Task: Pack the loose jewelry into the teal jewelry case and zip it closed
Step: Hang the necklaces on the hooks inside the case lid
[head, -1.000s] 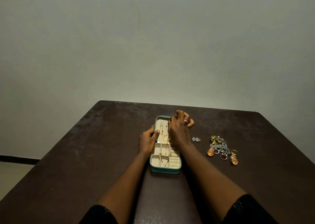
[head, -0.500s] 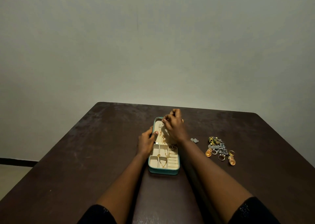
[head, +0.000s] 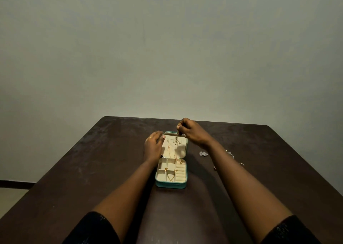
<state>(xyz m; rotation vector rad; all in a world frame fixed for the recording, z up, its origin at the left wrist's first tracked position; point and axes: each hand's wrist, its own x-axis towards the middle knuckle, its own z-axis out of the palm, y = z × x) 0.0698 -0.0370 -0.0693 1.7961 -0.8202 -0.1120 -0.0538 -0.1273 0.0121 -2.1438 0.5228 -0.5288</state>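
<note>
The teal jewelry case (head: 170, 185) lies open on the dark table (head: 92, 169), between the two forearms, with its lid (head: 181, 149) folded back away from the person. The left hand (head: 153, 147) rests against the left edge of the lid with the fingers nearly straight and gripping nothing; it seems to steady the case. The right hand (head: 193, 132) is at the far edge of the lid, and its curled fingers pinch the top end of a gold necklace (head: 175, 141), which hangs down over the cream lining. Probably she is fastening it to a hook there, but the hook is too small to see.

Some packing is done: a gold chain (head: 170, 177) lies in the lower compartments and a ring (head: 181, 161) sits by the ring rolls. Much is left, it appears. A small crystal piece (head: 203, 153) and a loose ring (head: 241, 164) are on the table at the right, with other pieces partly hidden by the right forearm. The zipper is not yet closed.
</note>
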